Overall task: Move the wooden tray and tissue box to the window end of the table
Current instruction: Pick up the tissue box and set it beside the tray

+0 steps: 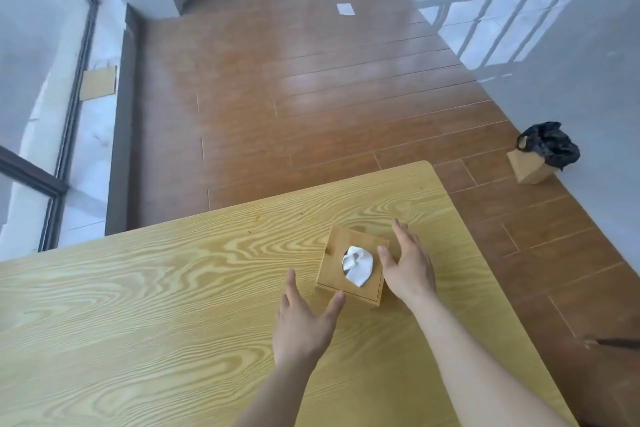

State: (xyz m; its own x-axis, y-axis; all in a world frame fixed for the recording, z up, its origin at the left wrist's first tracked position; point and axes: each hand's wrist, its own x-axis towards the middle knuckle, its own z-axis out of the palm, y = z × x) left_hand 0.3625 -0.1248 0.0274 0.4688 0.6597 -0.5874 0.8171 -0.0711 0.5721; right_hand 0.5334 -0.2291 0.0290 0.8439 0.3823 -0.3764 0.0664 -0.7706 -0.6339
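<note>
A square wooden tissue box (337,253) with a white tissue poking from its round top hole stands on the light wooden table (156,288), near the far right corner. My right hand (407,262) is spread open against the box's right side, thumb resting on the lid. My left hand (304,319) is open just in front and left of the box, its thumb tip at the box's near corner. Neither hand has closed around the box. No wooden tray is in view.
The table's far edge (277,199) runs diagonally, with brown floorboards beyond. A large window (41,97) and sill are at the left. A paper bag with a black liner (540,156) sits by the right wall. A white paper (345,9) lies on the floor.
</note>
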